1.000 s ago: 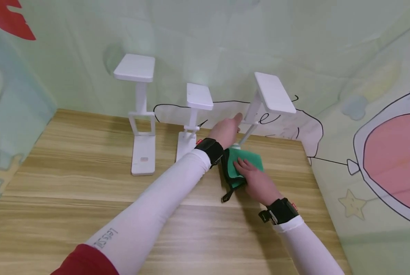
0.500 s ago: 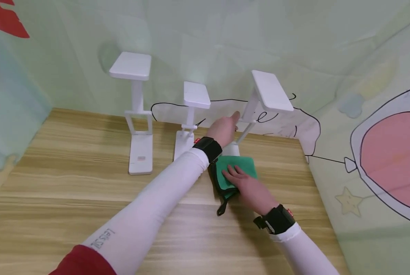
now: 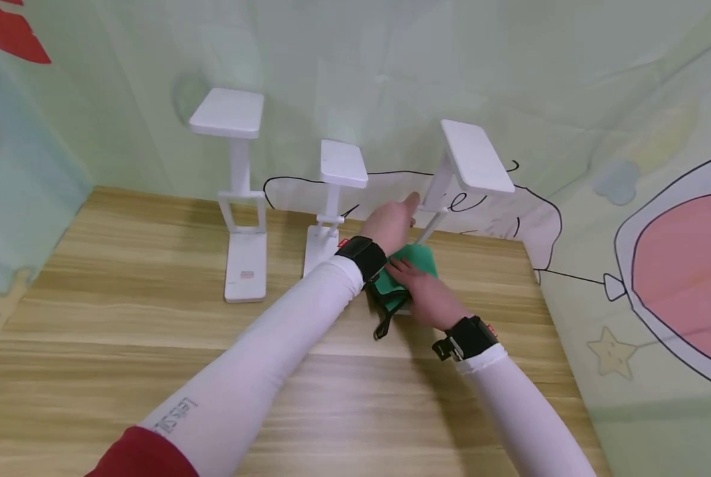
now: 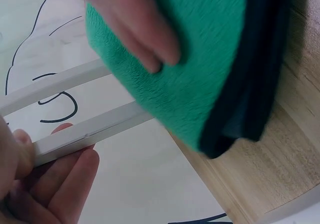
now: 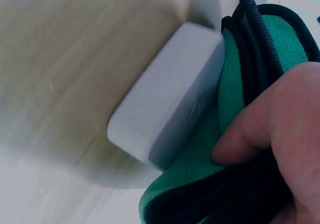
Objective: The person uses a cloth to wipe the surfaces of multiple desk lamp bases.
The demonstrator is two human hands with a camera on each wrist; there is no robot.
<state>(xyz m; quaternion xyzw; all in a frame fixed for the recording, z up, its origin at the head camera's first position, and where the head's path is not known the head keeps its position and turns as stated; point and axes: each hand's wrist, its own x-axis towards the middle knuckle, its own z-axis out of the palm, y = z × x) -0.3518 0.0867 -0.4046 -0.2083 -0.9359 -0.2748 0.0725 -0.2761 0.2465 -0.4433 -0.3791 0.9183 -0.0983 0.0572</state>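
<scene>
My left hand (image 3: 389, 225) grips one of the thin white bars (image 4: 82, 136) in the stand of the right-hand desk lamp (image 3: 477, 159), fingers on one side and thumb on the other. My right hand (image 3: 431, 296) holds a folded green cloth (image 3: 421, 257) with black edging against that lamp's base. In the left wrist view its fingers lie along the fuzzy face of the cloth, next to the bars. From the right wrist, the thumb presses into the folds, and the white end of the lamp base (image 5: 165, 88) shows beside the cloth. My left forearm partly hides the cloth.
Two more white desk lamps stand to the left: a small one (image 3: 343, 162) in the middle and a taller one (image 3: 230, 112). All are on a wood-grain table (image 3: 152, 344), close to a printed backdrop (image 3: 343, 79) that also runs along the right side.
The right hand has slid the cloth along the lamp base, first toward the near side, then back toward the stand. The left hand keeps its grip on the lamp.
</scene>
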